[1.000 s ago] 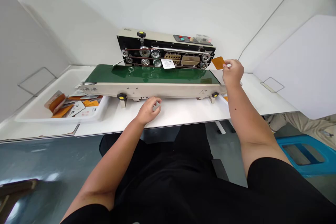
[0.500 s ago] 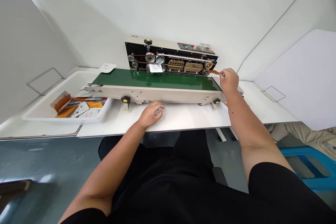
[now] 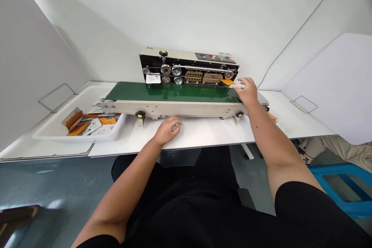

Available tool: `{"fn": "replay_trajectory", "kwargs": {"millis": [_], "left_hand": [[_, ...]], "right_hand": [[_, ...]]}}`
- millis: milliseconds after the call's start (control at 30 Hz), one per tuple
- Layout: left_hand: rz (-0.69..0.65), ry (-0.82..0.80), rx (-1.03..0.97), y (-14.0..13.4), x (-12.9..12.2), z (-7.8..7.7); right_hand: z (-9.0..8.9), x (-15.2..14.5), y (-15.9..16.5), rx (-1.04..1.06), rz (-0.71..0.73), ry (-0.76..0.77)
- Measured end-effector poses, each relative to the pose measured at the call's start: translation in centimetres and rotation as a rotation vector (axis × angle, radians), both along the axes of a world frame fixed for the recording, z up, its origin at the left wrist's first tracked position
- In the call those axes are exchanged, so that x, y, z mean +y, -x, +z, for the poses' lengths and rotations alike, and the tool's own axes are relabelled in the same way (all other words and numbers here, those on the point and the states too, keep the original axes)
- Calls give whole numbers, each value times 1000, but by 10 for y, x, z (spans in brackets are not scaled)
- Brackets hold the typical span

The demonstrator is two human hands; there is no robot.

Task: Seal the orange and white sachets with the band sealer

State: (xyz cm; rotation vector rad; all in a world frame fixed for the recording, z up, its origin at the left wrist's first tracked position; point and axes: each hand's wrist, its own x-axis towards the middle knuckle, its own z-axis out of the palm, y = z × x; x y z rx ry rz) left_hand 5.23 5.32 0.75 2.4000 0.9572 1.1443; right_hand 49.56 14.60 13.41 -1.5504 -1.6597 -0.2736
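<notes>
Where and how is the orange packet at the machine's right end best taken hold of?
Likely pinch the orange packet by its free right edge, coming from the right, just above the green belt. It looks thin and flat; its far side lies at the rollers, while the right edge juts out.

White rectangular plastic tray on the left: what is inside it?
Orange packets and white printed packets lie overlapping inside the white rectangular plastic tray; whatever lies beneath them is covered and cannot be seen.
</notes>
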Motion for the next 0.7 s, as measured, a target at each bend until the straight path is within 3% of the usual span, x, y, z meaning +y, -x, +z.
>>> {"fn": "replay_trajectory", "kwargs": {"millis": [67, 167, 267, 333, 400, 467, 533, 600, 700], "left_hand": [[-3, -3, 4, 0, -1, 0], [-17, -9, -4, -2, -2, 0], [-34, -8, -16, -3, -1, -1], [-39, -7, -15, -4, 0, -3], [-35, 2, -2, -5, 1, -3], [-22, 17, 19, -5, 1, -2], [-10, 31, 37, -5, 1, 0], [-2, 43, 58, -5, 1, 2], [5, 57, 81, -6, 2, 3]], "right_hand": [[-7, -25, -9, 65, -100, -120], [-26, -72, -44, 111, -411, -262], [-49, -113, -95, 172, -659, -228], [-63, -130, -127, 176, -707, -6], [-74, -138, -151, 137, -690, 335], [-84, -137, -165, 91, -646, 651], [-91, -129, -171, 58, -612, 871], [-96, -121, -173, 23, -611, 968], [-100, -112, -176, 1, -630, 969]]}}
